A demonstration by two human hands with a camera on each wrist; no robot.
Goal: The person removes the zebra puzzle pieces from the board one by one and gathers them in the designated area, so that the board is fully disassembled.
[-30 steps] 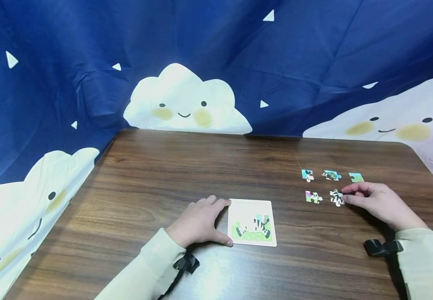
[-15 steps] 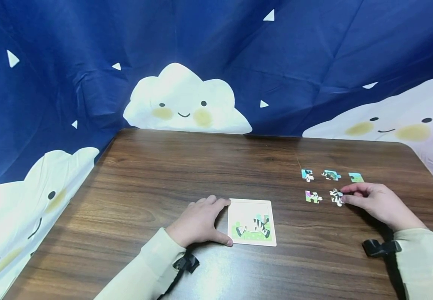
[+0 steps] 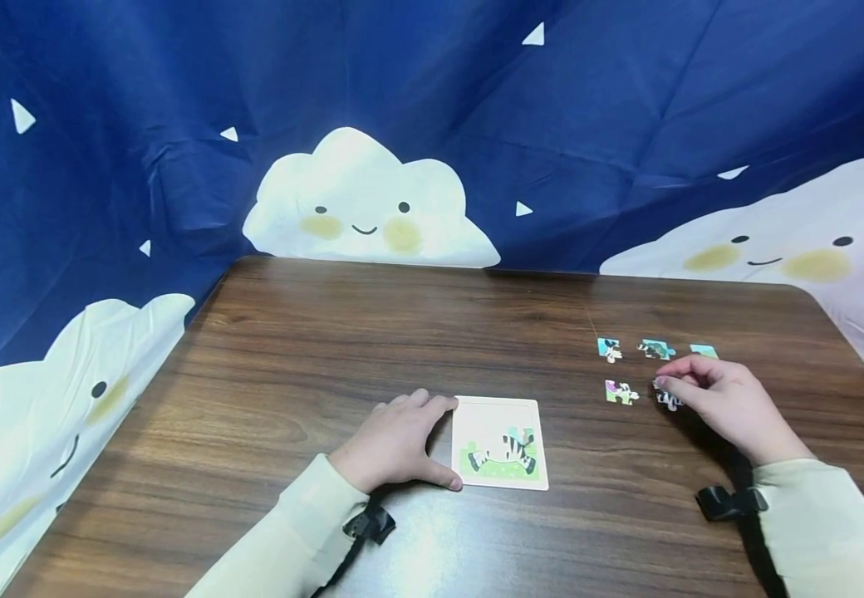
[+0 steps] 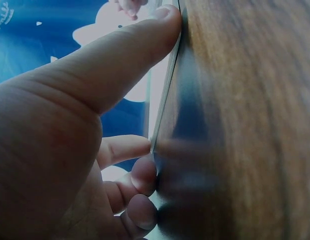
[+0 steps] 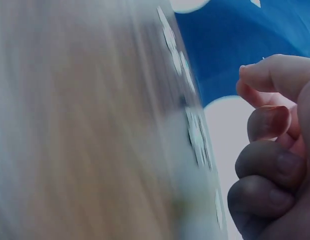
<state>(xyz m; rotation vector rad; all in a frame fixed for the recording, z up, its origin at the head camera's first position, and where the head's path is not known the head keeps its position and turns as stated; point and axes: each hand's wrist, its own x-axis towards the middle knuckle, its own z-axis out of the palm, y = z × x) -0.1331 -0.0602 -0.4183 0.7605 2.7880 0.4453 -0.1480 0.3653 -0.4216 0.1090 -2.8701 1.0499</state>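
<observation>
Right hand (image 3: 731,409) shifted left near five puzzle pieces (image 3: 620,393).

On the table (image 3: 372,332), the board (image 3: 477,419) lies right of my left hand (image 3: 395,440); puzzle pieces (image 3: 656,350) lie farther right and back.

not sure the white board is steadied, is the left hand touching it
Touching: in the left wrist view, the left hand has thumb and index fingertip against the edge of the white board.
</observation>
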